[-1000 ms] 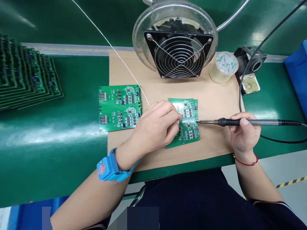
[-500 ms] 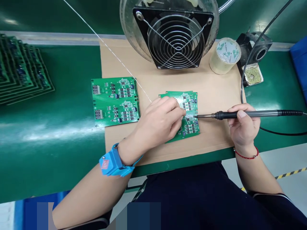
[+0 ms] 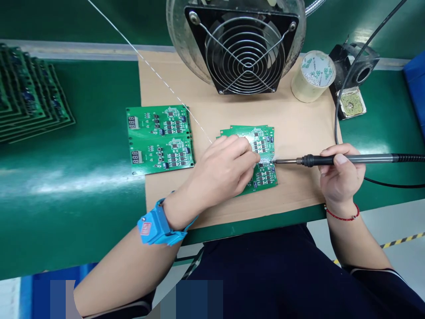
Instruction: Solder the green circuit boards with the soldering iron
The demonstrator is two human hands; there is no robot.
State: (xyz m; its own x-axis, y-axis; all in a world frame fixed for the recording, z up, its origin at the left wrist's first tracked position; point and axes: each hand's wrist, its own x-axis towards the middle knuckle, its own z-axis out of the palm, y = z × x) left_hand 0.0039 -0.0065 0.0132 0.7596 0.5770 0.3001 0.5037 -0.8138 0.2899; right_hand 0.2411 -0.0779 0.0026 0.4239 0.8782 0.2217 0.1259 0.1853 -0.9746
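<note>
My right hand (image 3: 343, 175) grips a soldering iron (image 3: 352, 159) by its dark handle, the tip pointing left at the right edge of a green circuit board (image 3: 264, 153). Over that board's left part lies my left hand (image 3: 229, 161), its fingers pinched on a thin solder wire (image 3: 159, 76) that runs down from the upper left. The wire's end is hidden by the fingers. Another board edge shows beneath the worked one, slightly turned. To the left of my left hand sits a second pair of joined boards (image 3: 159, 139) with digit displays.
A fume fan (image 3: 247, 55) with a wire grille hangs over the back of the cardboard sheet (image 3: 285, 117). Behind my right hand stand a tape roll (image 3: 314, 77) and an iron holder with a sponge (image 3: 352, 104). Several boards (image 3: 36, 91) stand stacked at far left.
The soldering iron and my right hand have shifted slightly right, with the tip now at the board's edge. My left fingers have moved a little to the right.
</note>
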